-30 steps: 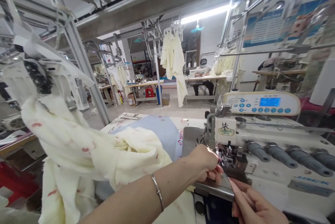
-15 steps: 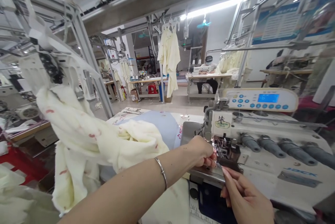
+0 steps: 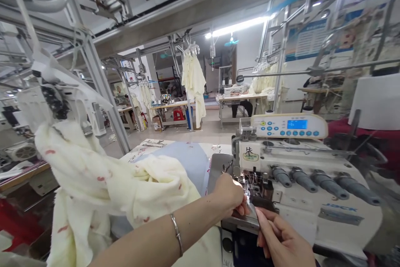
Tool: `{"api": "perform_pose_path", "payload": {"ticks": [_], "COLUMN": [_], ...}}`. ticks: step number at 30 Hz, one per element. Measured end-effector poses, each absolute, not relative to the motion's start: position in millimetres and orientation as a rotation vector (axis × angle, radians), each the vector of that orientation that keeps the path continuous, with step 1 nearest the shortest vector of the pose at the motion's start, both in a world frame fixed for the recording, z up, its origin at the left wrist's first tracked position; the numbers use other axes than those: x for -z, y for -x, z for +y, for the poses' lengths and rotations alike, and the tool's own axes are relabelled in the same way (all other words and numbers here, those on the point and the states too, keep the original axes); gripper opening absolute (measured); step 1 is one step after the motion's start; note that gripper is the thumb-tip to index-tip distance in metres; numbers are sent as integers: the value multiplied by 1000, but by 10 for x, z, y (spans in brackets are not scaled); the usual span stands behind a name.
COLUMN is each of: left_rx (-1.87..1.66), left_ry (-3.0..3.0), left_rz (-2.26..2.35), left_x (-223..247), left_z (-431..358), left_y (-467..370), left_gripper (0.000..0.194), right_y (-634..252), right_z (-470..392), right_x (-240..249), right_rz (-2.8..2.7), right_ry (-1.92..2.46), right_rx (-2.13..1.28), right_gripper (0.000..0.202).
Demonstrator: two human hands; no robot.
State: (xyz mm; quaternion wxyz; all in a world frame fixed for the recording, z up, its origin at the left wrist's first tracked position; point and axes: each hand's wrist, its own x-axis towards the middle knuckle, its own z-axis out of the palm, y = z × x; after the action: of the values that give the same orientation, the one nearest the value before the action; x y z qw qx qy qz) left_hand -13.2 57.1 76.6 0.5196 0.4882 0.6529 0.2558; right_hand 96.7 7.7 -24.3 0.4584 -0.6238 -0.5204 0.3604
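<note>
My left hand reaches across to the needle area of a white overlock sewing machine, its fingers curled right beside the presser foot. A thin bracelet circles that wrist. Just below, my right hand has thumb and forefinger pinched together at the machine's metal front plate, almost touching the left fingertips. Anything between the fingers is too small to see. A cream fleece garment with small red marks hangs from a white overhead clamp and drapes onto the table to my left.
The blue-grey table top lies behind the garment. On the machine sit a control panel and a row of grey knobs. Metal rails run overhead. More cream garments hang farther back, where a seated person works at another table.
The view has swung, so the machine sits more to the left. My right hand has risen to the front plate, close to the left fingertips. The left hand stays at the needle area.
</note>
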Motion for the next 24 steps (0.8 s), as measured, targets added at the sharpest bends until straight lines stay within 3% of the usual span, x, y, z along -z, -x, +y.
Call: {"api": "perform_pose_path", "payload": {"ticks": [6, 11, 17, 24], "left_rx": [-579, -655, -771, -1009], "left_ry": [-1168, -1239, -1332, -1362], "left_rz": [1507, 1415, 1298, 1206], "left_x": [-726, -688, -585, -398], "left_z": [540, 470, 399, 285], "left_y": [229, 369, 505, 478], "left_gripper": [39, 33, 14, 19], "right_y": [-1035, -994, -946, -853], "right_z": [86, 218, 133, 82], "right_x": [125, -87, -68, -31], "right_rz": [-1318, -1367, -1153, -1238], "right_ry": [1628, 1670, 1630, 1443], "right_rx": [-668, -770, -814, -864], "right_gripper": [71, 61, 62, 61]}}
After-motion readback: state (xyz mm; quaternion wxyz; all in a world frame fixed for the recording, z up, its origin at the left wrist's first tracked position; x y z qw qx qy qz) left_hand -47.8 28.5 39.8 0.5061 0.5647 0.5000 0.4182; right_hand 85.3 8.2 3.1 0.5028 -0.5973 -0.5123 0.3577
